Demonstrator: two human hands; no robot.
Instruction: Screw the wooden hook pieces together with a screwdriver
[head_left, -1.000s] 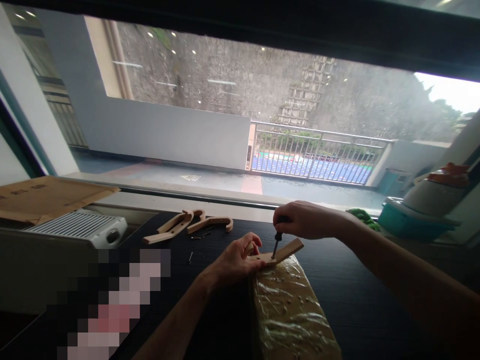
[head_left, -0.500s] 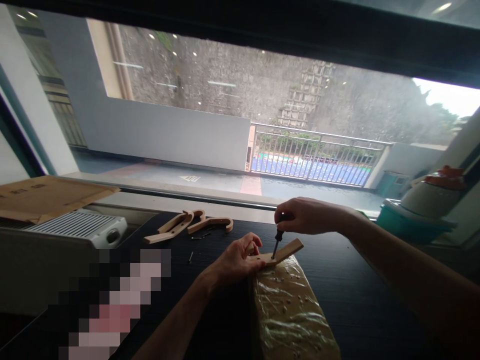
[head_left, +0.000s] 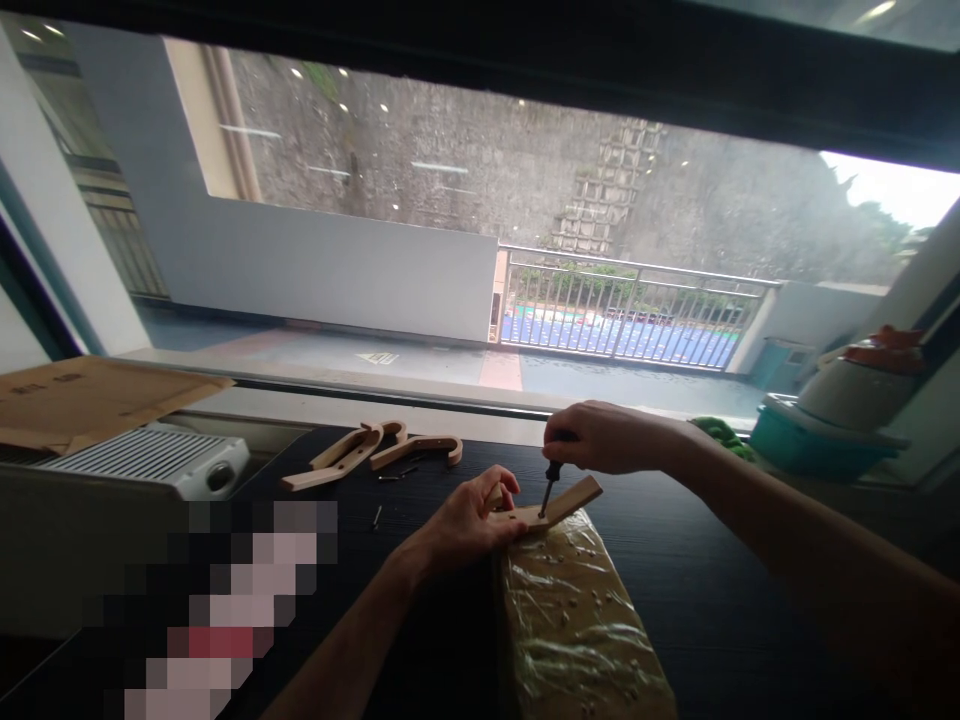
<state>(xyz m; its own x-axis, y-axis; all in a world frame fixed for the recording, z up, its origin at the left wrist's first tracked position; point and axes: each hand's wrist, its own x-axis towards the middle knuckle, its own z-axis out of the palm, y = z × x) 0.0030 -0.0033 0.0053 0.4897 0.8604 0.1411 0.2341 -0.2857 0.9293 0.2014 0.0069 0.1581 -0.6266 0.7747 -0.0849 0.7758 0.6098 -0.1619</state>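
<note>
My left hand (head_left: 472, 515) grips a curved wooden hook piece (head_left: 559, 505) and holds it down on the far end of a plastic-wrapped wooden block (head_left: 577, 620). My right hand (head_left: 600, 438) is closed round the dark handle of a small screwdriver (head_left: 550, 485). The screwdriver stands nearly upright with its tip on the hook piece. Several small holes dot the top of the block.
Two more wooden hook pieces (head_left: 375, 447) and a few loose screws (head_left: 377, 516) lie on the dark table (head_left: 712, 590) to the left. A white heater (head_left: 142, 458) and cardboard (head_left: 82, 395) stand far left. A teal tub (head_left: 817, 445) sits at right by the window.
The view shifts slightly. Both hands stay on the hook piece and the screwdriver, with the right hand barely moved.
</note>
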